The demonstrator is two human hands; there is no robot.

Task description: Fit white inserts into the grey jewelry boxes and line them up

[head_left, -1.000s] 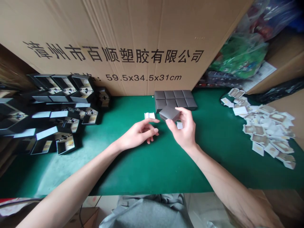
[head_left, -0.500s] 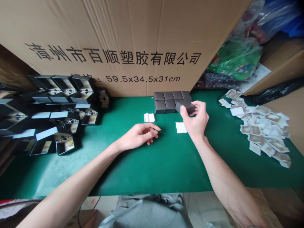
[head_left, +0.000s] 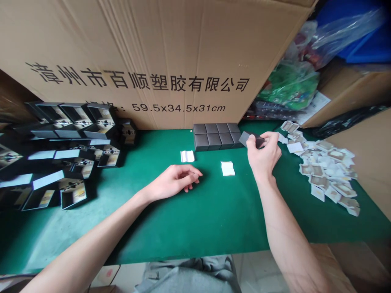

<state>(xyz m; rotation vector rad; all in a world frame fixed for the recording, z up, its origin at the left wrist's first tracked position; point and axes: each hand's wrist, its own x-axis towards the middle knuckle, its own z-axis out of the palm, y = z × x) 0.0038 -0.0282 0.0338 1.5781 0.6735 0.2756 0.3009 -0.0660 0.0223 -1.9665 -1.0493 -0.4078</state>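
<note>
My right hand [head_left: 265, 154] grips a small dark box [head_left: 247, 138] between thumb and fingers. It holds the box at the right end of a block of closed dark boxes [head_left: 216, 136] set in two rows; whether they touch is hard to tell. My left hand [head_left: 174, 181] rests on the green table, empty, with its fingers loosely bent and apart. Two small white pieces lie between the hands and the block: a folded white piece [head_left: 187, 156] beyond my left hand and a flat white piece [head_left: 227, 168] left of my right wrist.
Several opened dark boxes [head_left: 73, 191] with pale linings are stacked at the left. A heap of white inserts [head_left: 328, 167] lies at the right on the green table [head_left: 195, 228]. A large printed carton [head_left: 152, 49] stands behind, with plastic bags [head_left: 290, 83] at the back right.
My right hand has moved right with the dark box, from the front of the block to its right end. My left hand stays in nearly the same place. The view has shifted slightly.
</note>
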